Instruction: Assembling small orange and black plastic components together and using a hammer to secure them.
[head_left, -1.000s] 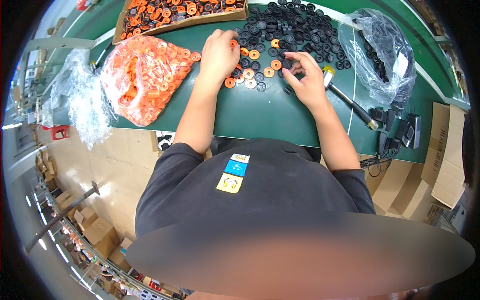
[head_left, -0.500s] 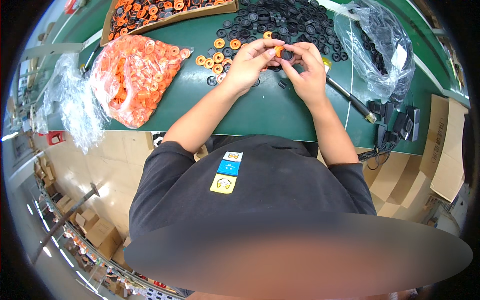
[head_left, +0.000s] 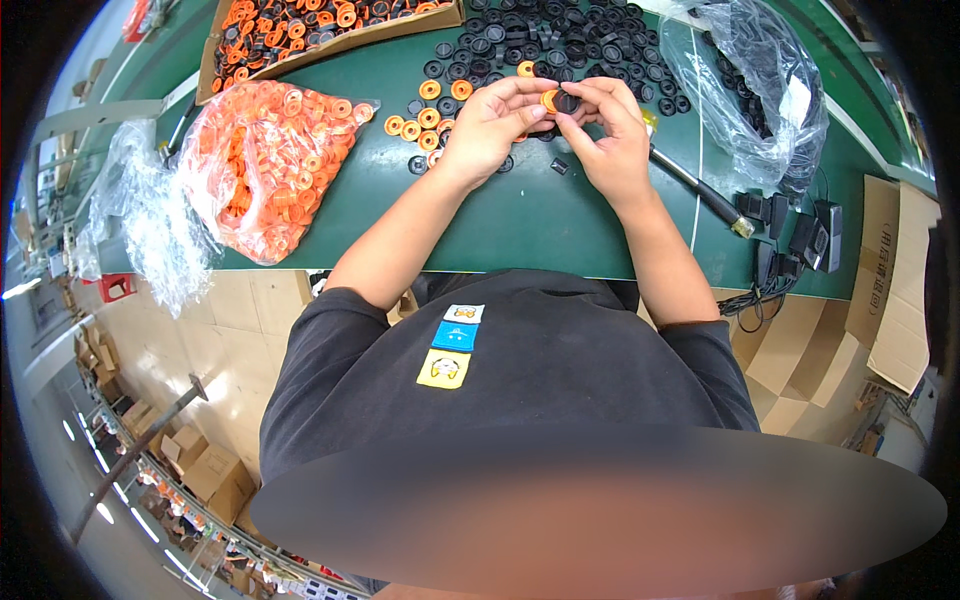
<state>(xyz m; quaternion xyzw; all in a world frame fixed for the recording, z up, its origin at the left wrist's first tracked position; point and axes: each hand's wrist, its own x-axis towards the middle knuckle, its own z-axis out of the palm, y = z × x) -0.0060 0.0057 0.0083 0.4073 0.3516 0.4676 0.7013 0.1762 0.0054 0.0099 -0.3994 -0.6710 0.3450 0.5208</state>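
Note:
Above the green table, my left hand [head_left: 484, 132] pinches a small round orange cap-like piece [head_left: 548, 100] between thumb and fingers. A round black piece [head_left: 566, 102] is pinched in my right hand [head_left: 612, 142]. The two pieces meet edge to edge or overlap; whether they are joined I cannot tell. Loose orange pieces [head_left: 429, 118] with some black ones lie left of my left hand. A broad spread of black pieces [head_left: 590, 35] lies just beyond both hands. Between my wrists rests a small dark block [head_left: 559, 165].
At left stand a clear bag of orange pieces [head_left: 265, 180] and a crumpled plastic bag [head_left: 150, 200]. A cardboard tray [head_left: 330, 55] holds mixed pieces at the back. On the right are a bag of black pieces [head_left: 760, 110], a black-handled rod [head_left: 700, 188], power adapters [head_left: 810, 240] and a carton [head_left: 890, 270].
The black piece in my right hand has turned, and its flat round face now shows beside the orange piece. Both hands stay in nearly the same place; the view has shifted slightly.

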